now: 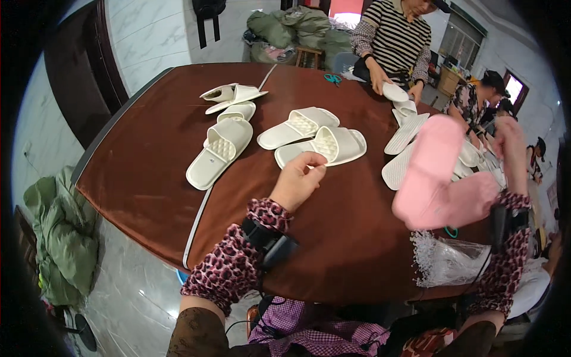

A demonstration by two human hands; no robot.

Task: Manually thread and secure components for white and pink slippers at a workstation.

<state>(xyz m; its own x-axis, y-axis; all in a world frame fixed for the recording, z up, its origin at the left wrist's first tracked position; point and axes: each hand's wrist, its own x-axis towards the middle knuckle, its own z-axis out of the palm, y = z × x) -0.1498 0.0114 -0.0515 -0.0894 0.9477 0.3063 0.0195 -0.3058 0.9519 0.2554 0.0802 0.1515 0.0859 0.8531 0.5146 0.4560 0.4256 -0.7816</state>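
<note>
My left hand (297,181) is closed, thumb and forefinger pinched together at the near edge of a white slipper (351,146). Whether a small thing is between the fingertips I cannot make out. A second white slipper (276,135) lies behind that one. At the far right my right hand (510,143) is raised and smeared by motion, so its grip is unclear. Left of it and below is a pair of pink slippers (431,178), somewhat blurred, in front of a pile of white slippers (395,172).
More white slippers (208,166) lie to the left on the brown-covered table (143,178). A clear bag of thin plastic strands (446,262) is at the near right. Teal scissors (333,78) lie at the back. Across the table a co-worker (392,35) handles a white slipper.
</note>
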